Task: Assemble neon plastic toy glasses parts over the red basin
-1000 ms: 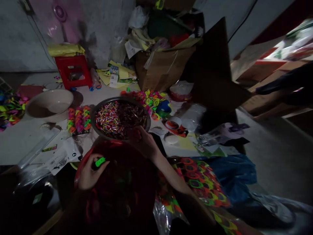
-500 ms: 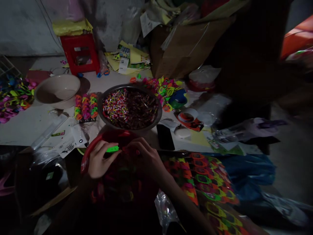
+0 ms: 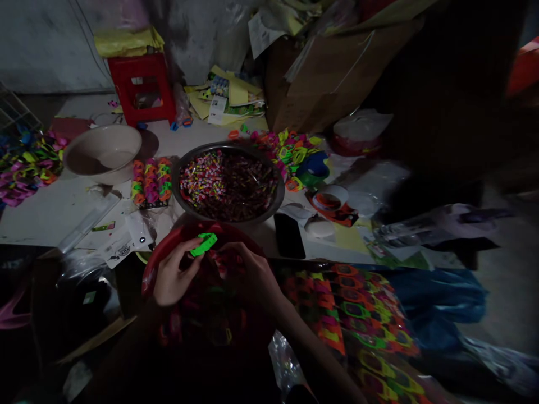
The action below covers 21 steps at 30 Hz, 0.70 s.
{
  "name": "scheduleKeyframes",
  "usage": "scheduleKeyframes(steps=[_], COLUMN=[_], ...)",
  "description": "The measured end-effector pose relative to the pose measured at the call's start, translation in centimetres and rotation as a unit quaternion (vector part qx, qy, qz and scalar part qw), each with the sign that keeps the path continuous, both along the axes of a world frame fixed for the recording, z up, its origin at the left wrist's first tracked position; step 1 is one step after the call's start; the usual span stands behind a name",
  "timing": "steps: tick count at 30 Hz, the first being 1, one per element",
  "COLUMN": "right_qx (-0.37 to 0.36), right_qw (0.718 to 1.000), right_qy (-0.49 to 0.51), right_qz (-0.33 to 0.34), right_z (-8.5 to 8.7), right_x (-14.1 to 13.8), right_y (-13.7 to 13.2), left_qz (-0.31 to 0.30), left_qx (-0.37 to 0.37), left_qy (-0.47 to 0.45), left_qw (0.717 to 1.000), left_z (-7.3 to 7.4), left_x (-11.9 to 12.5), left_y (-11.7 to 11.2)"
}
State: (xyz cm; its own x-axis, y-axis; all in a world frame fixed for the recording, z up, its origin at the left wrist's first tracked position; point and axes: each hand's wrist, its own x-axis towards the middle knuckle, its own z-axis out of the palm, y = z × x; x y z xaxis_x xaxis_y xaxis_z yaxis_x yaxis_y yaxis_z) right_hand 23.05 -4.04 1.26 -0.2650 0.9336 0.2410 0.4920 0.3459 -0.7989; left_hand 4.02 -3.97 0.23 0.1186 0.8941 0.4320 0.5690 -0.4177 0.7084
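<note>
Pinched between the thumb and fingers of my left hand [image 3: 174, 275] is a bright green plastic toy watch [image 3: 204, 244], held above a red basin [image 3: 162, 247]. My right hand [image 3: 252, 272] is closed just to its right. A small red and whitish thing [image 3: 219, 264] shows at the right fingertips, too dark to name. Colourful plastic pieces lie in the shadowed basin. Beyond it a metal bowl [image 3: 281, 196] holds many small wrapped sweets, pale and multicoloured on the left, dark on the right.
Packed toy watches [image 3: 151, 182] stand left of the bowl, and loose ones [image 3: 290, 148] lie behind it. A phone [image 3: 289, 235], a beige basin [image 3: 103, 177], a red stool [image 3: 120, 73] and a cardboard box [image 3: 320, 104] are on the table. Bagged watches [image 3: 362, 308] lie at right.
The green toy watch has turned in my left fingers and tilted upward, showing more of its length. My right hand stays close beside it. The view has shifted slightly.
</note>
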Motion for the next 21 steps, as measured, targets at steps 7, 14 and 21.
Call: scheduleKeyframes(steps=[7,14,21], right_qx=[-0.004,-0.035,0.042], right_qw=[1.000,0.999,0.998], right_qy=[0.013,0.009,-0.006], right_qz=[0.005,-0.003,0.037], right_z=[0.6,0.3,0.8], right_x=[0.0,-0.4,-0.2], right_y=[-0.3,-0.1,-0.1], left_qz=[-0.036,-0.063,0.016], left_qx=[0.132,0.044,-0.017], left_qy=[0.133,-0.037,-0.051], left_qw=[0.982,0.996,0.998], left_z=[0.7,0.1,-0.6], left_x=[-0.7,0.2,-0.5], left_y=[0.1,-0.4,-0.6])
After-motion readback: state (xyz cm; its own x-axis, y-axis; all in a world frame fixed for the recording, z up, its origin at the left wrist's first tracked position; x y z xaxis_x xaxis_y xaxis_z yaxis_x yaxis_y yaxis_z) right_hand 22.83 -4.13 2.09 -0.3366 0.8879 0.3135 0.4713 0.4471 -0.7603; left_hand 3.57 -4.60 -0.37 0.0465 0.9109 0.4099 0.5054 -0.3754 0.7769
